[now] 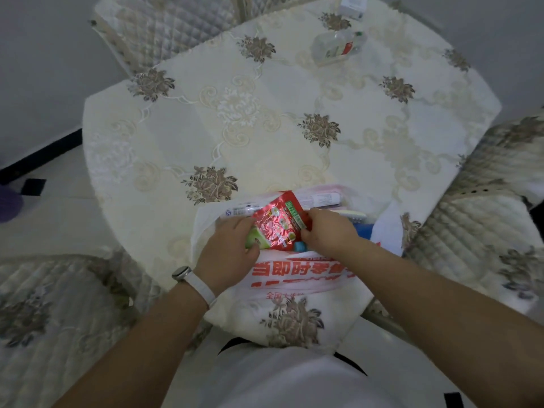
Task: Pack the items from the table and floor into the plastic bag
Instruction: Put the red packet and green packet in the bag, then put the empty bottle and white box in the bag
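Two hands (228,245) (329,232) on red pouch (276,225) in plastic bag (294,275) w/ tube (323,198).

Top edge crops the white box (352,6); the bottle (338,47) is blurred.

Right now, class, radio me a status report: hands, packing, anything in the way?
Left hand and right hand both hold red pouch at plastic bag mouth. Clear bottle, small box not yet packed, far side of table. Nothing blocking.
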`<state>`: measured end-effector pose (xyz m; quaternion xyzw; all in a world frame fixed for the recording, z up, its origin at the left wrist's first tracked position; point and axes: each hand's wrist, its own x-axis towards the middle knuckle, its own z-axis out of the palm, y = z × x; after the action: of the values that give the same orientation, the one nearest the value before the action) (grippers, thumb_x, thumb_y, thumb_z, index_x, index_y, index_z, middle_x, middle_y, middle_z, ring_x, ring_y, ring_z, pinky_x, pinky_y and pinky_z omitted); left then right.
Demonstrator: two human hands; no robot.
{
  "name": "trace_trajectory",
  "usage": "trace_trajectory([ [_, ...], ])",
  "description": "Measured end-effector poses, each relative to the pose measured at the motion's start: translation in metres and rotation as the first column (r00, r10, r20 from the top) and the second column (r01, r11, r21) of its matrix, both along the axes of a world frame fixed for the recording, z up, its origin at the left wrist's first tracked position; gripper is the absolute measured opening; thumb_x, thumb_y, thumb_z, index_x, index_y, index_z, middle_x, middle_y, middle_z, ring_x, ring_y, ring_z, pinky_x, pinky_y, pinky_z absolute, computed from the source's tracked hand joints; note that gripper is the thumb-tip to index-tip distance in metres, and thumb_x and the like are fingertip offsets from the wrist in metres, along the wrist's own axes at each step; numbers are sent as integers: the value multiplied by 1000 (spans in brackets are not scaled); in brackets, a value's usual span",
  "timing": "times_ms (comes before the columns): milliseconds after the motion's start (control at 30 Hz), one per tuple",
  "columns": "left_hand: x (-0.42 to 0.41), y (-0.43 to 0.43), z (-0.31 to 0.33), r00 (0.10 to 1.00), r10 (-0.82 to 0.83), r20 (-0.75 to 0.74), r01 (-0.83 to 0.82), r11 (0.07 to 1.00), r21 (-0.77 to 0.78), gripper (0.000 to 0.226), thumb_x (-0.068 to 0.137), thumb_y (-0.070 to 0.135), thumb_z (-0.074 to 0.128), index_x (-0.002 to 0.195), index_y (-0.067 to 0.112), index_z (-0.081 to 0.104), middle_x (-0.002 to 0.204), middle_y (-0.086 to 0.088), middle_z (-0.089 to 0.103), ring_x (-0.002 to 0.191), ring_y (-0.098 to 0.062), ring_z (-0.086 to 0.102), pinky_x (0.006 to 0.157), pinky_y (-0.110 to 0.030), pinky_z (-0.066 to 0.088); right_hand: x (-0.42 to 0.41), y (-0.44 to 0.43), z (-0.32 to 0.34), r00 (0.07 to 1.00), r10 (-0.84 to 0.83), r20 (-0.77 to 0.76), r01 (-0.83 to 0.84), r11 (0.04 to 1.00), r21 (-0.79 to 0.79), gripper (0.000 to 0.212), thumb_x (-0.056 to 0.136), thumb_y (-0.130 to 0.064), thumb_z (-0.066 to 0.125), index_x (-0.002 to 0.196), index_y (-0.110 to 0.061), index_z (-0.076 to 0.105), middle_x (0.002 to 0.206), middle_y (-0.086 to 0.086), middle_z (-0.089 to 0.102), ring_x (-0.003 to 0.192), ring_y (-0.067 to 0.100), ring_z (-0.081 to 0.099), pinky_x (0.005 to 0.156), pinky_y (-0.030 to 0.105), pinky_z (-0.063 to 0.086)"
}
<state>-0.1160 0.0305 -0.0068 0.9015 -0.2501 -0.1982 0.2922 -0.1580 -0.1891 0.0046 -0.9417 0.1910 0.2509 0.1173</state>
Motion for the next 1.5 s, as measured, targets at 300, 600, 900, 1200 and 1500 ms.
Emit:
trace_trajectory([
  [300,-23,-36,24,985,-84,154,87,996,-12,48,93,26,60,139,15,51,141,-4,52,130,-20,45,108,-31,32,-52,-17,41,953,78,293,-63,996,-60,35,93,-45,48,113,-20,62,109,1,64,94,20,58,78,38,50],
  [600,-104,-117,68,909,-204,363,241,969,-60,46,85,22,64,130,12,60,130,-7,61,118,-24,55,103,-42,46,-162,-85,81,837,193,513,-91,972,-218,42,91,-50,42,114,-20,63,109,0,63,94,23,57,80,36,45],
  [900,-239,-243,105,816,-342,466,400,916,-28,46,91,34,60,133,17,59,138,-6,57,125,-23,52,105,-36,39,-335,-182,108,737,107,667,63,972,-226,48,88,-52,42,112,-18,66,117,2,64,110,25,57,91,39,41],
  [1200,-341,-370,121,635,-571,521,668,744,2,48,88,36,57,131,14,60,136,-7,57,123,-23,50,104,-32,36,-489,-273,114,707,-72,703,356,896,-266,46,88,-50,46,111,-15,65,115,5,64,106,27,58,87,40,43],
  [1500,-380,-498,106,398,-682,614,841,539,53,46,88,35,56,126,10,62,129,-13,60,117,-32,56,94,-47,49,-557,-346,96,678,-244,693,547,797,-255,49,87,-49,49,120,-15,64,128,8,60,117,29,54,96,42,42],
])
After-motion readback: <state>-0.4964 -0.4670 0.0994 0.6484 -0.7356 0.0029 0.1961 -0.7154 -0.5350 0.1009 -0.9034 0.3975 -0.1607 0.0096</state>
